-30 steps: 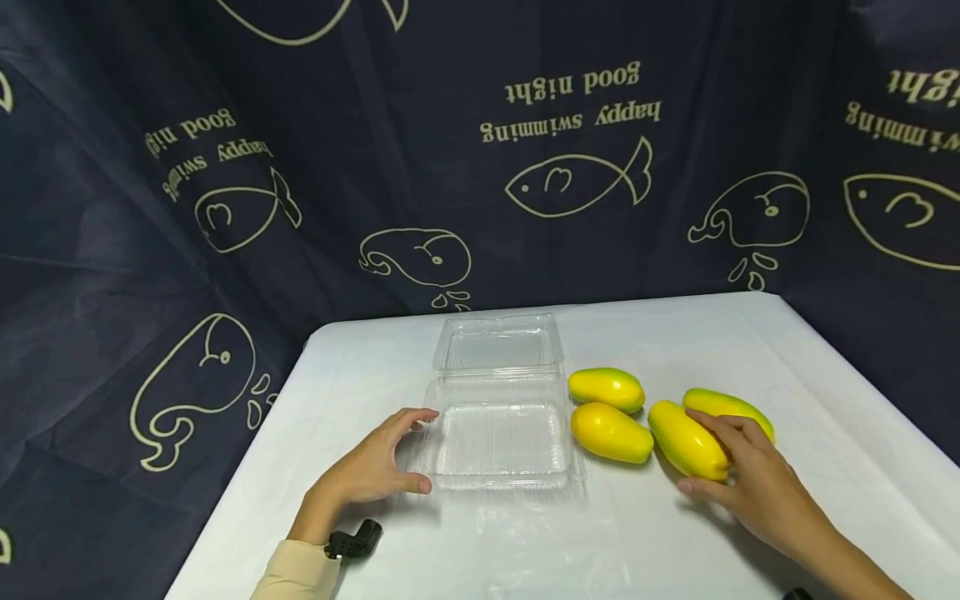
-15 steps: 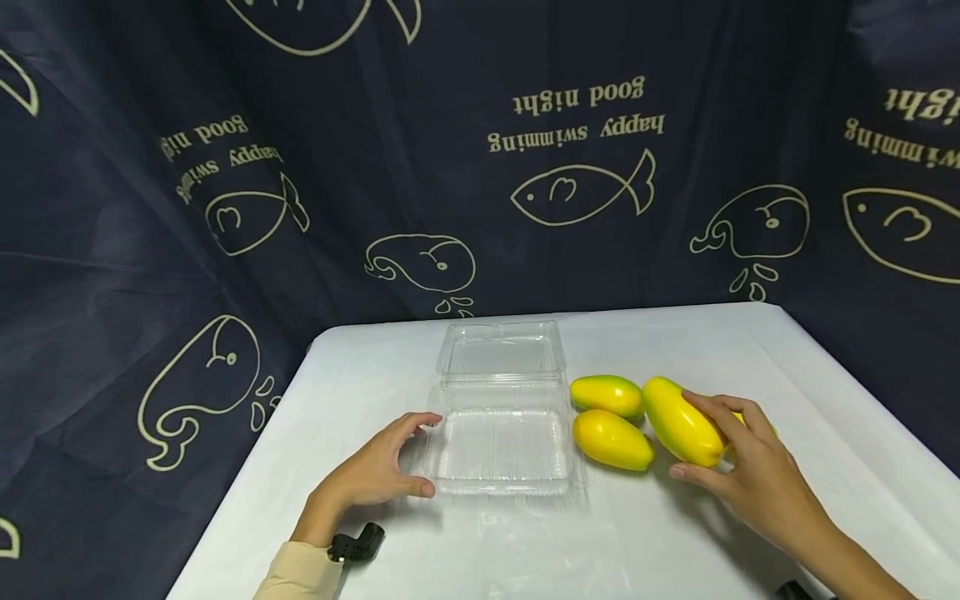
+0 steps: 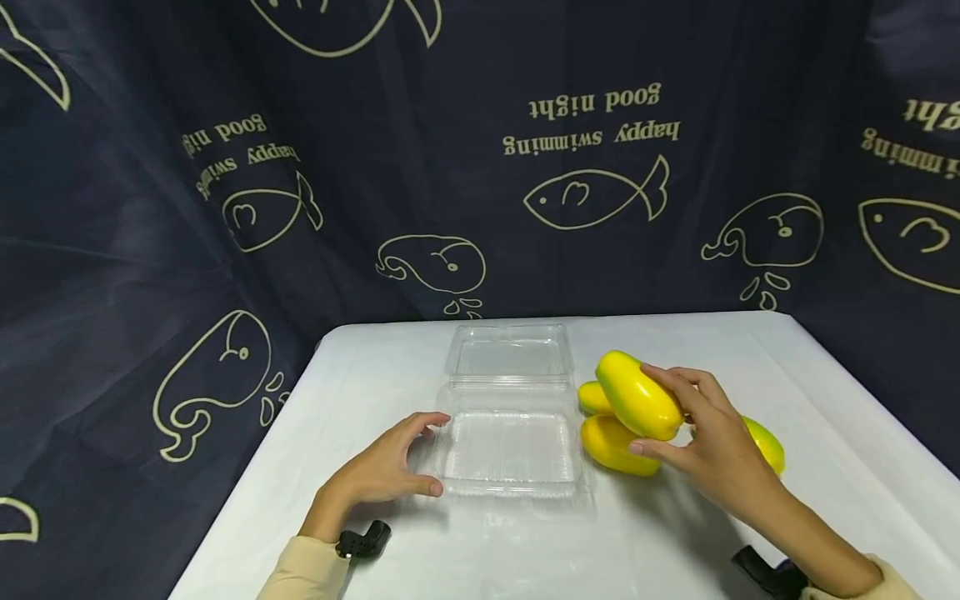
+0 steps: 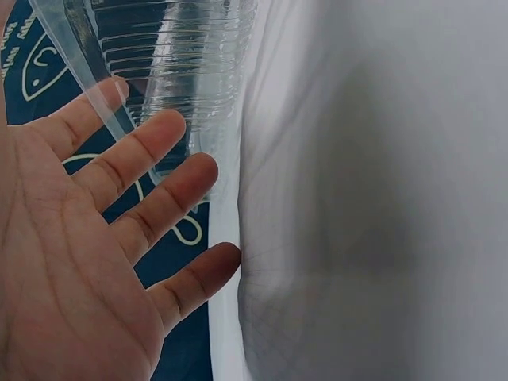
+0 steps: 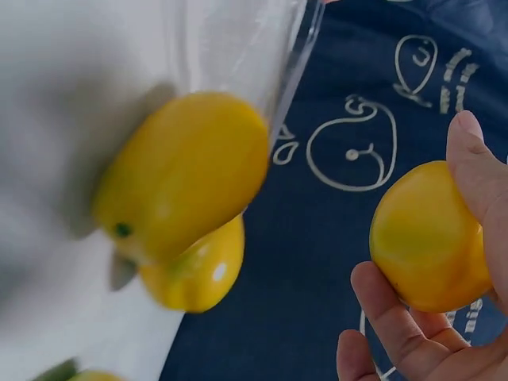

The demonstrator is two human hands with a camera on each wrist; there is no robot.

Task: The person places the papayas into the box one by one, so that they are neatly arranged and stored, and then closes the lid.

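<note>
My right hand [image 3: 720, 446] grips a yellow mango [image 3: 636, 396] between thumb and fingers, raised above the table. In the right wrist view, that held mango [image 5: 425, 238] is seen end-on. Below and to its left lie two more mangoes, the nearer one [image 3: 611, 450] and a partly covered one [image 3: 592, 398]. A greenish-yellow mango [image 3: 767, 443] lies right of the hand, partly hidden by it. My left hand [image 3: 378, 468] is at the left side of a clear plastic clamshell box [image 3: 510, 450], fingers spread; the left wrist view shows the fingers [image 4: 171, 131] near its ribbed wall.
The box's lid [image 3: 510, 354] is folded back, flat on the white-covered table [image 3: 390, 358]. A dark curtain [image 3: 420, 167] with fish and whale drawings hangs behind and at the sides. Black wrist devices [image 3: 363, 540] are worn on both arms.
The right hand has lifted the mango off the table and carried it leftward, over the two mangoes beside the box. The left hand has stayed by the box. The head view has shifted slightly.
</note>
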